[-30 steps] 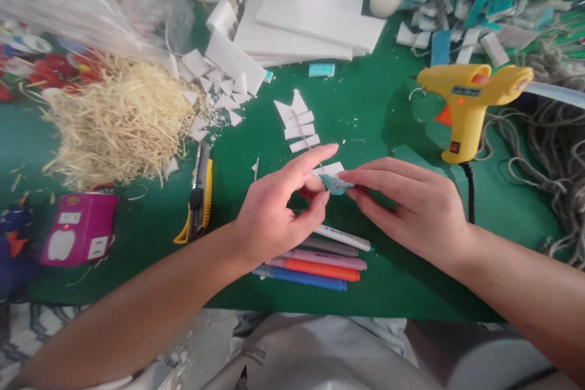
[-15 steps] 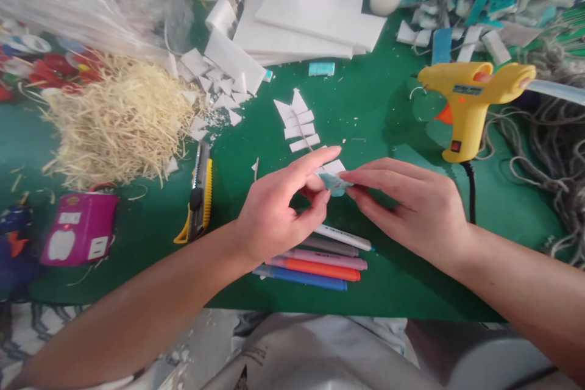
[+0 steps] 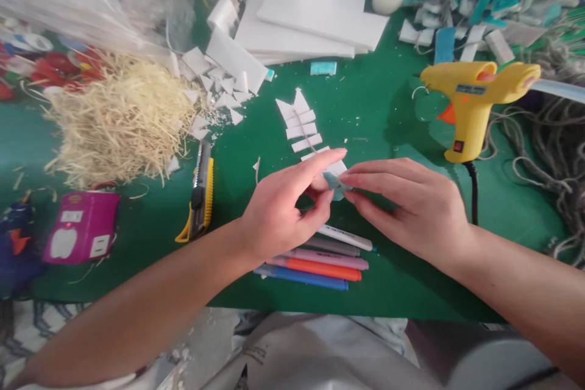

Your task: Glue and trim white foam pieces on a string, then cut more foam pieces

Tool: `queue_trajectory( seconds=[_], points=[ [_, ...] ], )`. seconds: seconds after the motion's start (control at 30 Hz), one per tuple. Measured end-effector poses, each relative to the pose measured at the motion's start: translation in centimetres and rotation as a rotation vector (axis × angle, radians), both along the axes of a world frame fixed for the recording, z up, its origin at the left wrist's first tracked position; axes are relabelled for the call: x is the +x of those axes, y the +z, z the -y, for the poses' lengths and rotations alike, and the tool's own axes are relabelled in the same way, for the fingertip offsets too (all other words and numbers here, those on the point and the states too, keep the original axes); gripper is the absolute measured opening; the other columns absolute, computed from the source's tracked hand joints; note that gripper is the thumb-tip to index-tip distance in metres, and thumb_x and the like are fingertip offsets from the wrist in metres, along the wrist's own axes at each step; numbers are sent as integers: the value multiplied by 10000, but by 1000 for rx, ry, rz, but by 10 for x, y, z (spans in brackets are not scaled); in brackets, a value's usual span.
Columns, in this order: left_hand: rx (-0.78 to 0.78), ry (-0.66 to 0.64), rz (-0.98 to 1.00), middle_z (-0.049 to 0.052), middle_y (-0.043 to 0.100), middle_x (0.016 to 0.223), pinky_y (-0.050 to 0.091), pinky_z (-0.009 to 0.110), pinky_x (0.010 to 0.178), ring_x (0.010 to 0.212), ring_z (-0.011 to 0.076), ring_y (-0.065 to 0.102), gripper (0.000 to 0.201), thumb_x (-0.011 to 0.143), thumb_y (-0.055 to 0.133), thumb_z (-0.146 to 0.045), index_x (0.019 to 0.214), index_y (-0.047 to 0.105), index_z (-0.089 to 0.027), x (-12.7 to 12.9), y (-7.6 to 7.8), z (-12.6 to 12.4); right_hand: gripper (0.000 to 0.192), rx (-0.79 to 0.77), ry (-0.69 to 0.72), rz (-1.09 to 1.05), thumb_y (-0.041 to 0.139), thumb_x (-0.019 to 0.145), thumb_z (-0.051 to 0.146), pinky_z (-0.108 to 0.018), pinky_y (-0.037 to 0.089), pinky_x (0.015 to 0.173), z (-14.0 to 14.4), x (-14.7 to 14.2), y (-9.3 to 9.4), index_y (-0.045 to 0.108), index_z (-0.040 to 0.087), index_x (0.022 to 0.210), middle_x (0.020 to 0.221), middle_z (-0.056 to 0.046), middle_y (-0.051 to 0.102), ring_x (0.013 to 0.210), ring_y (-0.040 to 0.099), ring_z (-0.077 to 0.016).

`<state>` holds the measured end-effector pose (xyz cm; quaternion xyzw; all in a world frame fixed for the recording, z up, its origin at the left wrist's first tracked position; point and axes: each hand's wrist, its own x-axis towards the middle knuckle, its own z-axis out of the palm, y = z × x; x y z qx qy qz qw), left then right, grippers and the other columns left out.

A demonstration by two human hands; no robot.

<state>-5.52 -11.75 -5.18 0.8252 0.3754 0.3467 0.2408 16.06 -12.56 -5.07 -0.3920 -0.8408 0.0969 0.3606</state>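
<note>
My left hand (image 3: pixel 283 210) and my right hand (image 3: pixel 406 207) meet over the green table (image 3: pixel 375 109), both pinching a small teal foam piece (image 3: pixel 333 183) between fingertips. The left index finger stretches out above it. Just beyond the piece lies a row of white foam strips joined by a thin stick (image 3: pixel 304 125), its nearest strip partly hidden by my fingers. Several marker pens (image 3: pixel 322 256) lie side by side below my hands.
A yellow glue gun (image 3: pixel 470 97) stands at the right with its black cord. A yellow utility knife (image 3: pixel 198 192) lies left of my hands. Straw pile (image 3: pixel 119 122), white foam sheets (image 3: pixel 311 24), foam scraps (image 3: pixel 466 6), grey cord (image 3: pixel 553 140) and a pink box (image 3: pixel 80 234) surround the area.
Both hands have shifted slightly up and to the right with the teal piece still pinched between them. Nothing else has moved.
</note>
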Motion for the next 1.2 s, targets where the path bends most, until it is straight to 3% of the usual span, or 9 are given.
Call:
queue_trajectory(
  seconds=[0.37, 0.67, 0.83, 1.0, 1.2],
  points=[
    [-39, -34, 39, -38, 746, 823, 593, 173, 887, 750, 76, 695, 416, 968, 583, -71, 1378, 586, -142, 0, -2, -2, 194, 2, 67, 2, 712, 919, 87, -306, 640, 768, -1, 1, 1, 722, 216, 1063, 1018, -41, 843, 838, 799, -166],
    [-45, -4, 8, -1, 787, 901, 624, 211, 871, 789, 103, 736, 406, 962, 577, -87, 1358, 614, -171, -1, -4, -2, 255, -78, 105, -56, 659, 935, 100, -292, 675, 816, 0, -2, 1, 719, 255, 1129, 1060, -37, 832, 948, 801, -170],
    [-40, -6, 11, 11, 798, 963, 628, 200, 878, 818, 104, 748, 390, 960, 596, -85, 1339, 629, -167, -1, -4, -3, 398, -82, 79, -61, 598, 892, 6, -263, 661, 847, 0, -3, -3, 684, 237, 1204, 1075, -44, 822, 958, 792, -148],
    [-33, -35, 42, 26, 802, 991, 621, 186, 892, 848, 97, 747, 378, 960, 584, -55, 1328, 628, -134, 0, -3, -3, 389, -61, 58, -37, 617, 929, 23, -255, 650, 853, 1, -3, -4, 672, 243, 1245, 1049, -33, 814, 950, 785, -140],
    [-133, -49, 82, 0, 773, 909, 621, 183, 871, 800, 90, 725, 453, 945, 583, -59, 1391, 580, -139, 1, 0, -2, 373, -70, 42, -17, 578, 972, 59, -261, 649, 788, 1, -5, -1, 662, 256, 1277, 962, -3, 804, 850, 775, -132]
  ],
)
